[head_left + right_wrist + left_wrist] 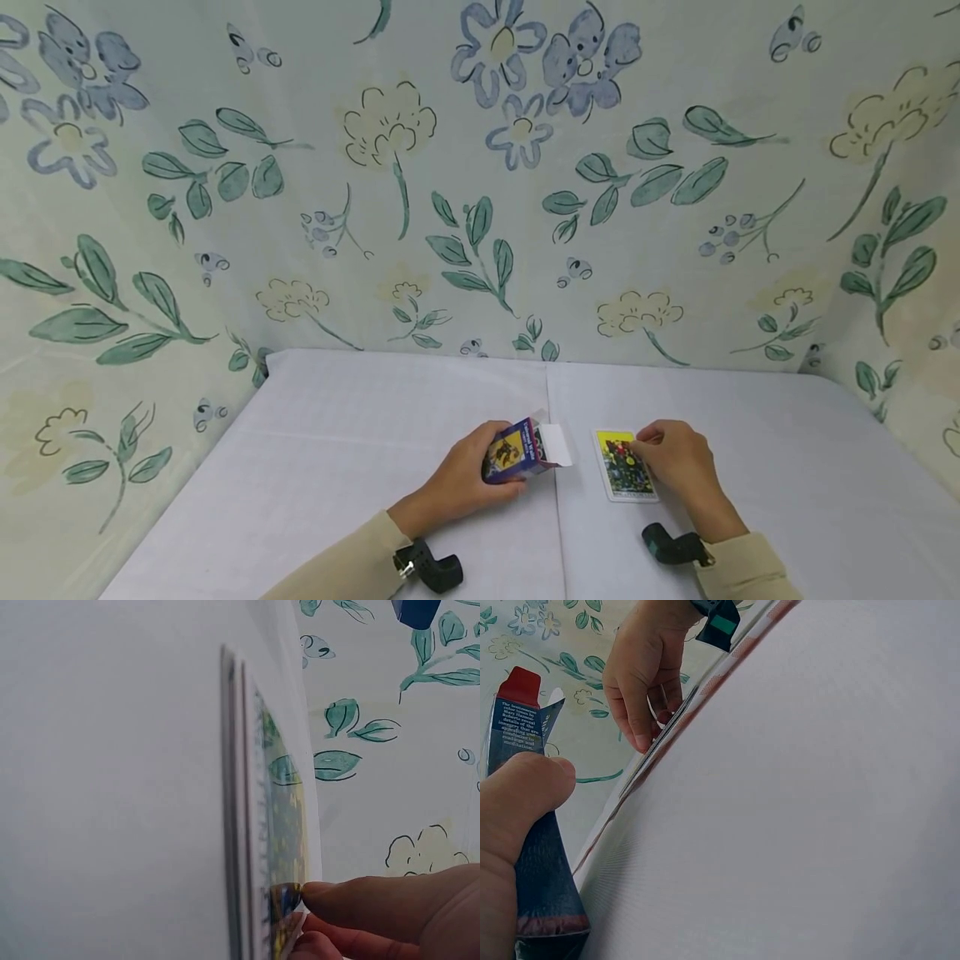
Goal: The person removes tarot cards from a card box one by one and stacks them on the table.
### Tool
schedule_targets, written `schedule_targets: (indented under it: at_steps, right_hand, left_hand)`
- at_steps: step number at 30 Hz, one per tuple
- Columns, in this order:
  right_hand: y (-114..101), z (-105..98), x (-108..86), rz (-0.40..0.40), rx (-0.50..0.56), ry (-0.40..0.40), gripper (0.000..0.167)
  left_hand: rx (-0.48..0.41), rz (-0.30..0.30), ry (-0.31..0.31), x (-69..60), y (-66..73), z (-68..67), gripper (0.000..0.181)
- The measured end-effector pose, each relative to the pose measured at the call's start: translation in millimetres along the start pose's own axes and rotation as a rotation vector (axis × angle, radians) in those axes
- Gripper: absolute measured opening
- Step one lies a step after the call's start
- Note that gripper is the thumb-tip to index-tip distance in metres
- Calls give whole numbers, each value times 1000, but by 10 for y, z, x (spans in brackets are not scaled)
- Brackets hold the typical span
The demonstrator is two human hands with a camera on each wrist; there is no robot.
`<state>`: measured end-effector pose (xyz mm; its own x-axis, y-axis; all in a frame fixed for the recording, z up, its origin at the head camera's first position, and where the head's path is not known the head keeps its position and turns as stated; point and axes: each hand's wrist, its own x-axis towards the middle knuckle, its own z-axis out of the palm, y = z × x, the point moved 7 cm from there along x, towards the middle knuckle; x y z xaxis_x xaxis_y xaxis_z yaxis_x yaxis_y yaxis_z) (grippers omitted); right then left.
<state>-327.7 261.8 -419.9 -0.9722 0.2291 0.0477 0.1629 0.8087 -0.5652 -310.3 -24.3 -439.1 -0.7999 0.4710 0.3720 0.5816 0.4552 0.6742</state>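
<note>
My left hand (pixel 461 475) grips a blue and purple tarot card box (pixel 508 452), its thumb along the near side. The box is tilted, with its white end flap (pixel 555 445) opened toward the right. Part of a card's edge shows inside the box mouth. To its right, a small stack of tarot cards (pixel 624 479) lies face up on the cloth, the top one yellow with a dark picture. My right hand (pixel 682 467) pinches the stack's right edge between thumb and fingers. Close up in the right wrist view, several layered edges of the cards (pixel 255 825) show.
A white cloth (pixel 375 425) with a fold line down its middle covers the table. Floral fabric (pixel 465 167) hangs behind and at both sides. Each wrist carries a black camera mount (pixel 438 571) by a beige sleeve (pixel 345 558).
</note>
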Motion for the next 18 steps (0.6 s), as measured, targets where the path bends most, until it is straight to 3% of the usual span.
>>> schedule_targets:
  at_steps: [9,18]
  right_hand:
    - [-55,-81,-51,20,1,18,22]
    - [-236,-167,-72,-30,74,12,27]
  left_hand:
    - [-9,-20,-6,-21,6,0,72]
    - [-11,-13,0,-18,4,-4,72]
